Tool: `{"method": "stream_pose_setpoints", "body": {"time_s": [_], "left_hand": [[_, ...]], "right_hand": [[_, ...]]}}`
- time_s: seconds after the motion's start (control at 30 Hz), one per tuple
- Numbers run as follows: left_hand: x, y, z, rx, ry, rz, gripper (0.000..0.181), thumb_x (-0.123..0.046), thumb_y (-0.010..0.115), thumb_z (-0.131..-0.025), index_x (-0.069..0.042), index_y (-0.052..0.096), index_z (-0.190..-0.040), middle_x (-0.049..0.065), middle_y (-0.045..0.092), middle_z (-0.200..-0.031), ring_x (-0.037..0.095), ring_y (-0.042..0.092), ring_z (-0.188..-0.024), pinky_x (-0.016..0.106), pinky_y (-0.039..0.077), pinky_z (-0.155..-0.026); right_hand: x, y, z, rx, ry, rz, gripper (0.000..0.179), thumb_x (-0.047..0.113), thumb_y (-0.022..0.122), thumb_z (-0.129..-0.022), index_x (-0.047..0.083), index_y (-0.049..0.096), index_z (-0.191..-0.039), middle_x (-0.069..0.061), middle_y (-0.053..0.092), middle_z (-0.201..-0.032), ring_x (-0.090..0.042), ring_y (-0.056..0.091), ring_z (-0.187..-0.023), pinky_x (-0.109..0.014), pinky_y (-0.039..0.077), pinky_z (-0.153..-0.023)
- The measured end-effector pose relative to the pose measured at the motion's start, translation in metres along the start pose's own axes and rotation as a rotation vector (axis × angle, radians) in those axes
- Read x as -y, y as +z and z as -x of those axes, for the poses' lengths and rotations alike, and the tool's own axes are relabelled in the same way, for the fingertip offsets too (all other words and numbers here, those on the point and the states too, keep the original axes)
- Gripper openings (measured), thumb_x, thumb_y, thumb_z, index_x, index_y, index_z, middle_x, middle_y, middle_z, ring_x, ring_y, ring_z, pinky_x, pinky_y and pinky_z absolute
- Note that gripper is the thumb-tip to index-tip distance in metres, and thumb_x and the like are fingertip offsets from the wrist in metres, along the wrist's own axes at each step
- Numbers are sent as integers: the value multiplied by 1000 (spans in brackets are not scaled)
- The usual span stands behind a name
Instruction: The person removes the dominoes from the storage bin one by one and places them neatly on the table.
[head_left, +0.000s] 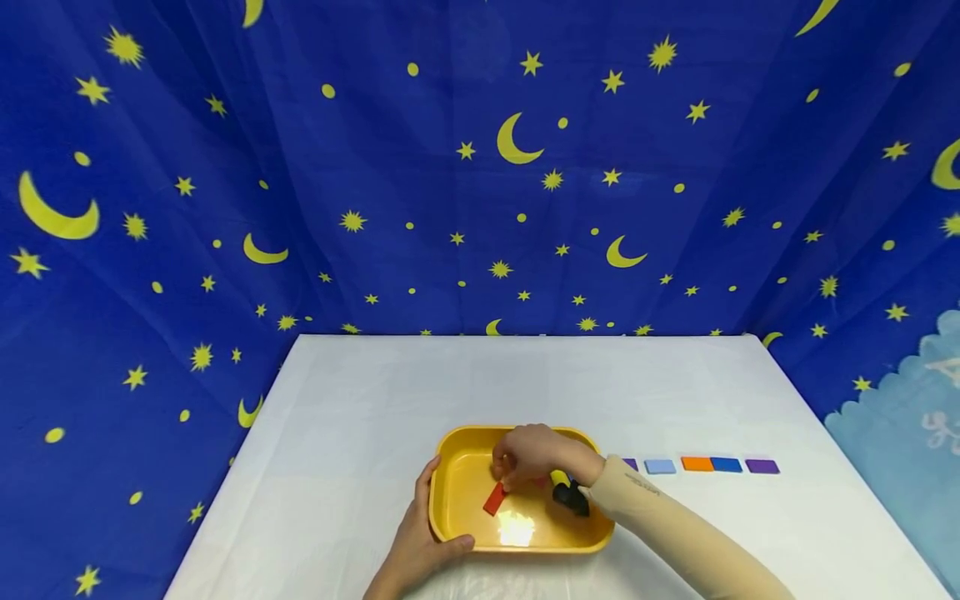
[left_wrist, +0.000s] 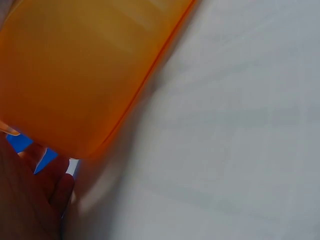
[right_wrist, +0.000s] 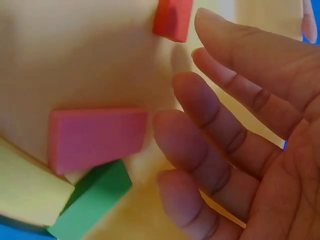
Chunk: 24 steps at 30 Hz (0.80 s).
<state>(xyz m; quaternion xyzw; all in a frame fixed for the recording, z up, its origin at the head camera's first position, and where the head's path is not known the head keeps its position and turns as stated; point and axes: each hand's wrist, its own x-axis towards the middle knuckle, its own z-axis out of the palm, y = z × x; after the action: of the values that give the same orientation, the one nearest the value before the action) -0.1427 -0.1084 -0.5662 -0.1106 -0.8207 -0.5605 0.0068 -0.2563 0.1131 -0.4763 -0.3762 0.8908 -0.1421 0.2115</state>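
Note:
A yellow plastic tray (head_left: pixel 468 467) sits on the white table. My left hand (head_left: pixel 422 529) holds its near left corner, thumb at the front rim and fingers along the left wall. Inside the tray, my right hand (head_left: pixel 534 450) reaches down with loosely bent fingers and nothing between them. A red block (head_left: pixel 495 498) lies by its thumb, seen again at the top of the right wrist view. Close to the other fingertips is a pink block (right_wrist: pixel 97 140), resting against a green block (right_wrist: pixel 95 202) and a pale yellow block (right_wrist: pixel 32 185).
Right of the tray, several flat blocks form a row on the table (head_left: pixel 360 417), among them a light blue block (head_left: pixel 660 467), an orange block (head_left: pixel 697 463) and a blue block (head_left: pixel 726 465). A dark blue star-patterned cloth (head_left: pixel 450 192) hangs behind.

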Motion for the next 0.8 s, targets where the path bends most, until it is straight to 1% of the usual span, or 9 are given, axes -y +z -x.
{"method": "stream_pose_setpoints", "body": {"time_s": [0.17, 0.33, 0.47, 0.63, 0.8], "left_hand": [[0, -1, 0, 4, 14, 16, 110, -31, 83, -68, -31, 11, -151, 20, 39, -140, 27, 51, -111, 36, 44, -83], [-1, -1, 0, 3, -6, 62, 110, -28, 83, -67, -32, 12, -151, 18, 40, -139, 25, 52, -109, 33, 45, -82], [-2, 0, 0, 2, -18, 85, 109, -27, 83, -68, -33, 13, -150, 18, 41, -138, 24, 53, -107, 32, 46, -81], [-1, 1, 0, 4, -15, 91, 108, -26, 82, -68, -33, 12, -150, 17, 42, -137, 24, 54, -106, 31, 46, -80], [-1, 1, 0, 4, -4, 88, 108, -27, 82, -68, -32, 12, -150, 17, 42, -137, 24, 54, -107, 31, 46, -81]], "right_hand": [[1, 6, -4, 18, 0, -11, 19, 23, 83, -73, 22, 64, -74, 17, 53, -66, -5, 47, -49, -22, 41, -54], [3, 11, -6, 1, -22, 34, 26, 26, 85, -69, 21, 60, -71, 16, 48, -63, -4, 42, -54, -21, 35, -54], [3, 15, -8, 1, -16, 39, 28, 29, 85, -68, 22, 58, -70, 15, 47, -63, -4, 43, -54, -22, 35, -52], [1, 17, -9, 24, 0, -8, 27, 28, 85, -69, 21, 59, -71, 15, 47, -64, -4, 45, -55, -21, 36, -50], [0, 19, -9, 27, -5, -20, 26, 28, 84, -71, 20, 59, -71, 14, 49, -64, -4, 44, -57, -21, 36, -54]]}}
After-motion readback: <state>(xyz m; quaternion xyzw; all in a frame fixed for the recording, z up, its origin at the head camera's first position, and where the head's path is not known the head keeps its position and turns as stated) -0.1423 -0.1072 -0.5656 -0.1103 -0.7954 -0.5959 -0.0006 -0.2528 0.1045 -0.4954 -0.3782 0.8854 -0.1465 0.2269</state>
